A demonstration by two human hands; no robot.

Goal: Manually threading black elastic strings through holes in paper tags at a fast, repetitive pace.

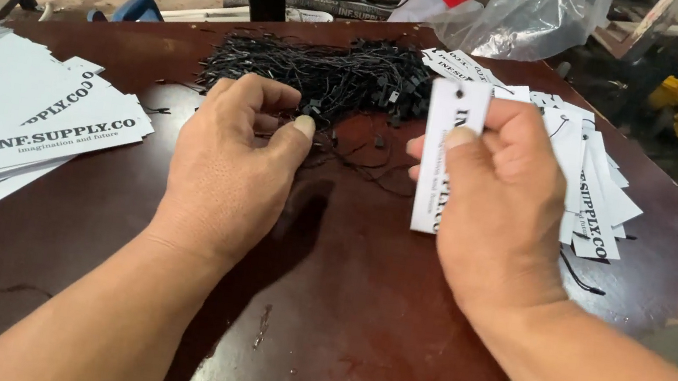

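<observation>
I see my right hand [500,209] clamped on a narrow white paper tag with black print [447,157], thumb pressed on its face, holding it upright above the dark reddish-brown wooden table [340,306]. My left hand [228,162] has its fingers curled at the near edge of a tangled heap of thin black strings [329,74], pinching at strands there. One stack of white printed tags [30,121] lies far left, another stack of threaded tags [588,181] just beyond my right hand.
</observation>
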